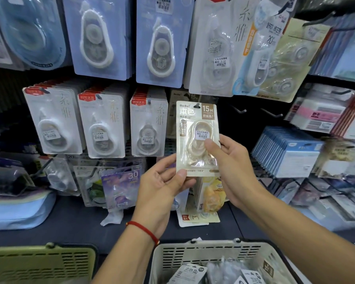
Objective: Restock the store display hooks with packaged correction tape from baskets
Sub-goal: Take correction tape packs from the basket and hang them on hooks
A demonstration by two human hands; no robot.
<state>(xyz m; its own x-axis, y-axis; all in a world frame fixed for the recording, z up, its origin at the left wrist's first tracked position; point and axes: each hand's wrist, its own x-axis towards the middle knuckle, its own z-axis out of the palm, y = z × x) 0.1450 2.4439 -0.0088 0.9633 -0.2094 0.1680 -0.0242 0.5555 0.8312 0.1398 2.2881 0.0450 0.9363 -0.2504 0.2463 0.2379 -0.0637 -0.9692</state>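
Your left hand (pixel 162 187) and right hand (pixel 232 167) both grip the beige correction tape pack (pixel 197 138) by its lower edge; pack upright, long axis vertical, hang-hole on the hook (pixel 197 104).

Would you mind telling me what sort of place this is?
Most likely a stationery shop aisle: carded correction tape hangs in rows on hooks, packs carry price stickers, and a restocking basket sits below.
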